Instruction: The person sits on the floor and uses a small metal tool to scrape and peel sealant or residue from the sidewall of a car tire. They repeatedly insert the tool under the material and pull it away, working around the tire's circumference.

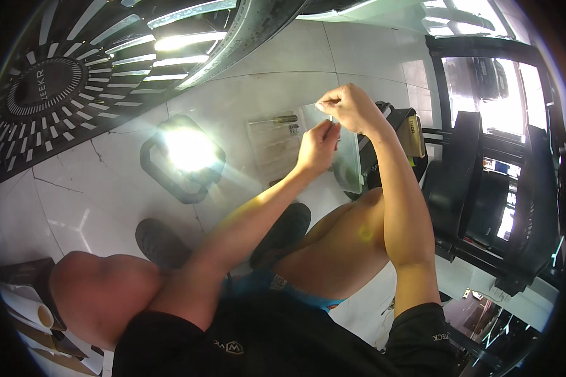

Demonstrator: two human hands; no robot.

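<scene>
- Hands raised together, nearly touching, over a clear plastic case [258, 157] lying open on the tiled floor [283, 50].
- Left hand [317, 147]: fingers curled in, thumb pressed down on a small pale piece [331, 117] that pokes up between the two hands; too tiny to identify.
- Right hand [352, 108]: thumb and fingertips pinched together just above; what lies between them cannot be told.
- Screwdriver [285, 119] with a yellowish handle, along the case's far end; the left hand and forearm hide part of the case.
- Bright work light [188, 151] in a dark frame, left of the case, its glare washing out the floor.
- Slotted dark car wheel [50, 81], filling the upper left.
- Yellow box [416, 135] beside dark gear, right of the right forearm.
- Black metal equipment [478, 182], further right.
- Dark shoes [280, 229], below the case.
</scene>
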